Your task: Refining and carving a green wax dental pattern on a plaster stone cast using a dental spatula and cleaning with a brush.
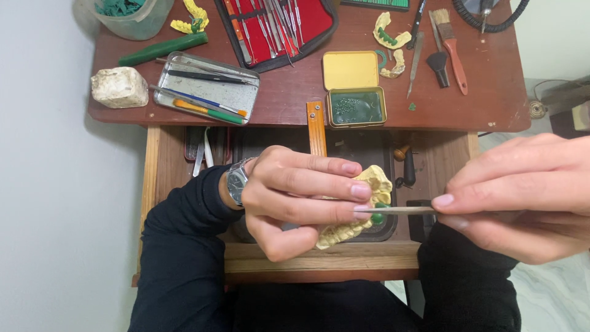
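Note:
My left hand [301,200], with a wristwatch [236,181] on its wrist, grips a yellow dental cast [375,181] over an open drawer. A bit of green wax [377,216] sits on the cast near my fingertips. My right hand [522,197] pinches a thin metal instrument [399,210] whose tip rests on the cast beside the green wax. Both sleeves are black.
On the brown desk [491,104]: an open yellow tin of green wax [356,107], a metal tray of tools [206,89], a red tool case [276,24], a white stone block [120,86], more yellow casts [388,34], brushes [452,46], a green stick [163,49].

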